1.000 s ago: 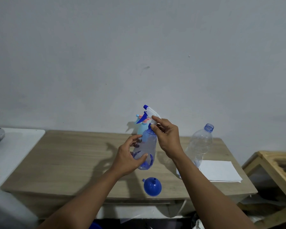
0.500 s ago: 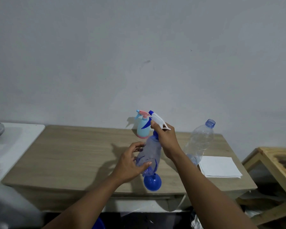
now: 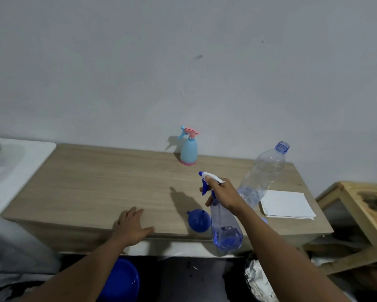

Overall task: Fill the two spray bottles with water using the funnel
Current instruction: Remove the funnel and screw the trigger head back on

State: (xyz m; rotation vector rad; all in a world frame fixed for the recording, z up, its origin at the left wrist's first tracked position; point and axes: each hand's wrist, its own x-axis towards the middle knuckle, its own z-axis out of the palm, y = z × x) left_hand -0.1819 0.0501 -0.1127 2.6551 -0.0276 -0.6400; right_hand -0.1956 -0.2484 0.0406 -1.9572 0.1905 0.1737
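Head view: right hand (image 3: 223, 194) clamped on clear blue-trigger spray bottle (image 3: 225, 227) neck; left hand (image 3: 132, 226) spread flat on wooden counter (image 3: 96, 184); round blue plastic funnel (image 3: 199, 220) between hands, partly hidden behind bottle.

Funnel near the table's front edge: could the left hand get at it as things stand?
Probably yes. The left hand lies open and empty on the table, with bare wood between it and the funnel. The clear spray bottle in the right hand hangs on the funnel's far side.
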